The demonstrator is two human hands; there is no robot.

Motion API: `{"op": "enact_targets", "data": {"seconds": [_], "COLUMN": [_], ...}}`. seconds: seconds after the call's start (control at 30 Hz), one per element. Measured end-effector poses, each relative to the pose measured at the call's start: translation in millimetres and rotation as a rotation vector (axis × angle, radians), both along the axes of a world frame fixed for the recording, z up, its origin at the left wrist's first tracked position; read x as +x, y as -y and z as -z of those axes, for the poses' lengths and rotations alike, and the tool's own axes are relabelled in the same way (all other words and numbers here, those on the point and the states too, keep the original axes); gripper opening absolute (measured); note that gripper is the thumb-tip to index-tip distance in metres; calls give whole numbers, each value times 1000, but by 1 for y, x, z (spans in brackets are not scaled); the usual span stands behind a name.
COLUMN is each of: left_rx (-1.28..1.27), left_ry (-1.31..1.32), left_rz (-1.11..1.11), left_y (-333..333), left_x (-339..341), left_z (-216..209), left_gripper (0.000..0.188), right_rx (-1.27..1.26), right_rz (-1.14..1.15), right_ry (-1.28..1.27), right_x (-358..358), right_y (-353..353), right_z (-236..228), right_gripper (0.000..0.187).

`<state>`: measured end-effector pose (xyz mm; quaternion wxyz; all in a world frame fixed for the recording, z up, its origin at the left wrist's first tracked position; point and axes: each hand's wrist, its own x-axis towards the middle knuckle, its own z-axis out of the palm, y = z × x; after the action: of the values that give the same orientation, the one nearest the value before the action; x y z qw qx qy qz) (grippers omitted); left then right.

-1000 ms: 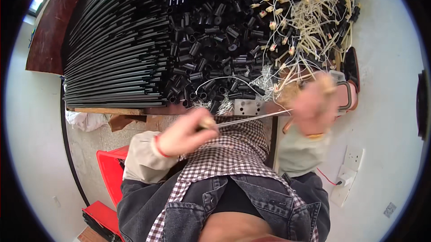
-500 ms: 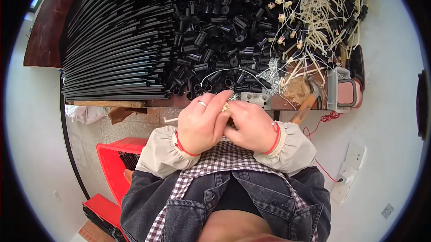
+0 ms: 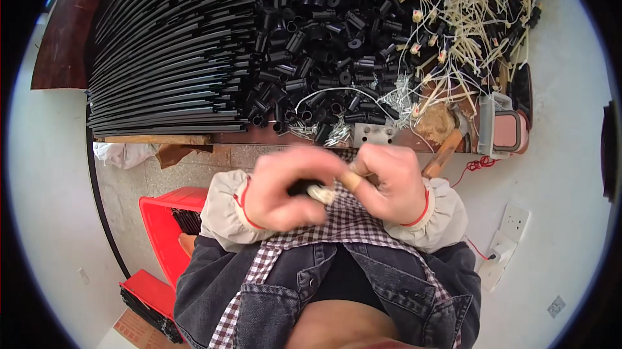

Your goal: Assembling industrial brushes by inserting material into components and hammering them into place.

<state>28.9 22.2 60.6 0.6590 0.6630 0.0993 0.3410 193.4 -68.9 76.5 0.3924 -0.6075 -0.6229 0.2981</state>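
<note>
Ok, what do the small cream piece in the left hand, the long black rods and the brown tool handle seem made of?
Cream piece: too blurred to settle; pale and dull, perhaps plastic or ceramic. Black rods: glossy streaks suggest plastic or coated metal. Brown tool handle: probably smooth wood, from its tan colour.

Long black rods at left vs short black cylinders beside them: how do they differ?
Shape: the rods are long and thin; the cylinders are short and wider.
Layout: the rods lie stacked roughly parallel; the cylinders lie jumbled at many angles.
Shared: both are black, on the same bench.
</note>
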Motion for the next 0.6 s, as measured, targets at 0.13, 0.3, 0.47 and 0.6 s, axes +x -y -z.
{"op": "enact_targets", "data": {"seconds": [0.13, 0.3, 0.47, 0.6], "left_rx": [179, 159, 400, 1069], "left_ry": [-206, -357, -334, -618], "left_rz": [62, 279, 204, -663], "left_y": [4, 6, -31, -152], "left_x": [-4, -10, -33, -74], "left_z": [0, 6, 1, 1], "left_gripper": [15, 21, 29, 30], "right_rx": [202, 215, 157, -49], "right_rz": [-105, -291, -487, -488], "right_ry": [34, 99, -84, -246], "right_x": [22, 2, 2, 11], "right_y": [-3, -1, 5, 15], "right_z": [2, -21, -7, 0], "right_gripper": [10, 22, 28, 28]}}
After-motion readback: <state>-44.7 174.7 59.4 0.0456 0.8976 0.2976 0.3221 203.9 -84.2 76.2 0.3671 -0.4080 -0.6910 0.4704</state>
